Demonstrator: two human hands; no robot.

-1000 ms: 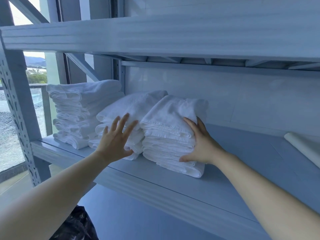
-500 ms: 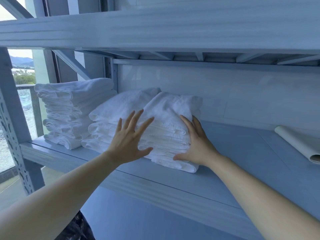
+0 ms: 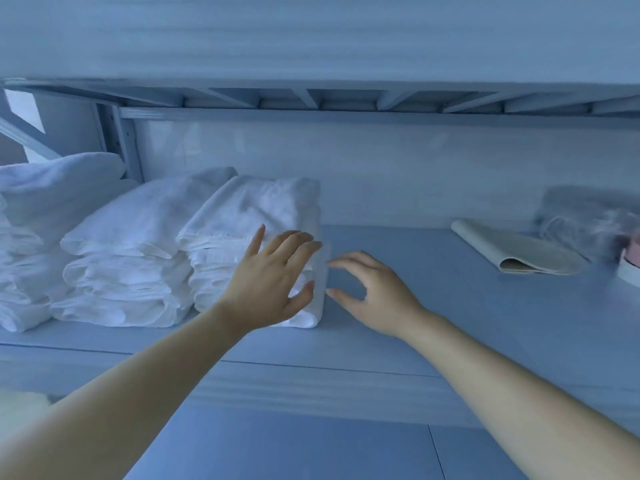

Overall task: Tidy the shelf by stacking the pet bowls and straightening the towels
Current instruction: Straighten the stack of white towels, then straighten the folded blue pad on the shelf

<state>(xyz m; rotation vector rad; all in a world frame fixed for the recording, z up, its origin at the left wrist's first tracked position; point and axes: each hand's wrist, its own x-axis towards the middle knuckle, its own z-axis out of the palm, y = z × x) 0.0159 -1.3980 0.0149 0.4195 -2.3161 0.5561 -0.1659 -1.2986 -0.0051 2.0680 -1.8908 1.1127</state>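
While both bare forearms reach up from the lower corners of the frame, the left hand (image 3: 273, 275) lies spread over the front right corner of the nearest towel stack (image 3: 249, 216), fingers straight and apart and gripping nothing. Whether the palm presses the cloth or only hovers against it cannot be told. The right hand (image 3: 374, 296) sits just to the right of that stack, above the shelf board (image 3: 433, 341). Its fingers are loosely curled around nothing, with forefinger and thumb tips pointing at the stack's right edge, right at the cloth or just short of it. This stack of folded white towels stands left of centre, its folded ends facing the camera. A second towel stack (image 3: 138, 237) stands touching it on the left, and a taller third stack (image 3: 41, 202) is cut by the left edge of the frame. At the right of the frame, well apart from the hands, a folded pale sheet (image 3: 519, 251) lies flat on the board. Behind it is a blurred grey bundle (image 3: 581, 220), and a pink and white object (image 3: 632, 265) is cut off by the right edge, too blurred to name. The upper shelf (image 3: 311, 36) fills the top of the frame, its underside braces showing just below.
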